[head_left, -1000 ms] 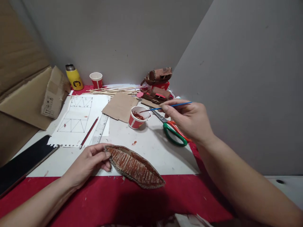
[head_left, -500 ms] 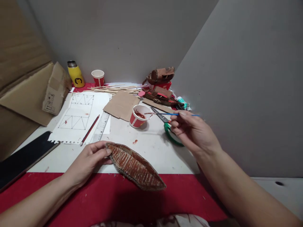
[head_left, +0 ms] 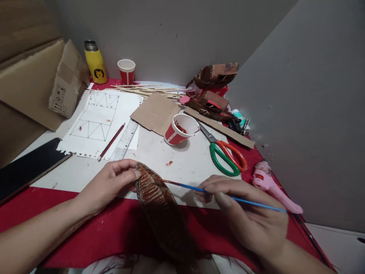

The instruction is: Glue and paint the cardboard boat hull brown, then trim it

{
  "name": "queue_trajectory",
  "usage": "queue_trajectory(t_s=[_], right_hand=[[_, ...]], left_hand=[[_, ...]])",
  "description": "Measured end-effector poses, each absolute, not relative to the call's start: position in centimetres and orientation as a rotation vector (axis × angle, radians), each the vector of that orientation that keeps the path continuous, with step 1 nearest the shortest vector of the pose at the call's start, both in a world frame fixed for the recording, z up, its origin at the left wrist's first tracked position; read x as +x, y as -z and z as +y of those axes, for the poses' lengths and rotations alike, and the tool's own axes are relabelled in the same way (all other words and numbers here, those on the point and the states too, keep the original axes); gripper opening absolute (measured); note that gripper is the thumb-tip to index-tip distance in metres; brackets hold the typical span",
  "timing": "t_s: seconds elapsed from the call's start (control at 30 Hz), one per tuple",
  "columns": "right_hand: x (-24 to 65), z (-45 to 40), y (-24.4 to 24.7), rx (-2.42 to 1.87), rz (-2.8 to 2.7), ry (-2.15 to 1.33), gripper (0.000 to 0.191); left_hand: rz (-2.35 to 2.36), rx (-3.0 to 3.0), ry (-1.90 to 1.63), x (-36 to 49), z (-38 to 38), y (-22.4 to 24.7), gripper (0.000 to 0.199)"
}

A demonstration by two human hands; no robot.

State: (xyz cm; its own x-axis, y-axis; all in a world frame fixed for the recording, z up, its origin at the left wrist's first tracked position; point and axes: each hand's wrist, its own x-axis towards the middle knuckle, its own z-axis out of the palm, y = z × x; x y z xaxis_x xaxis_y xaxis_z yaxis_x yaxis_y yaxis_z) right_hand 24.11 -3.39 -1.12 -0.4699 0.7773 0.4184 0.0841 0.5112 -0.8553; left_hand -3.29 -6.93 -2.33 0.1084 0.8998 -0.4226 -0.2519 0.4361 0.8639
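Observation:
My left hand (head_left: 118, 179) is closed on the upper tip of a small cardboard boat (head_left: 158, 203), pointed and partly coated in brown paint. The boat hangs tilted over the table's front edge, its lower end in shadow. Between the fingers of my right hand (head_left: 242, 209) is a blue paintbrush (head_left: 194, 187). The brush's brown tip reaches the boat's upper right edge; whether it touches I cannot tell. Behind them stands a red and white paper cup (head_left: 180, 131) with reddish-brown paint inside.
Scissors (head_left: 225, 154) lie right of the cup, a pink glue gun (head_left: 270, 186) beyond my right hand. Left are a pencil (head_left: 111, 142), a ruler (head_left: 127, 140) and a paper drawing (head_left: 95, 118). Behind are flat cardboard (head_left: 155, 113), thin sticks (head_left: 154, 91), brown models (head_left: 213, 101) and a yellow bottle (head_left: 96, 64).
My right hand has brought the brush from the cup down to the boat. The boat's free end has swung lower and nearer to me. The view has shifted, showing the glue gun.

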Motion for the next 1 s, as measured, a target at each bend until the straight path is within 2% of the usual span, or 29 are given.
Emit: queue_trajectory(t_s=[0.1,0.3,1.0], right_hand=[[24.0,-3.4,0.4,-0.623,-2.068,-0.893,0.035],[23.3,-2.9,0.0,-0.536,-2.262,-0.712,0.032],[23.1,-2.8,0.0,-0.504,-2.311,-0.734,0.035]], left_hand=[[1.156,0.710,-0.952,-3.1,-7.0,2.0,0.019],[1.139,0.680,-0.903,-3.0,-7.2,1.4,0.021],[1.152,0.741,-0.831,-3.1,-7.4,1.5,0.026]])
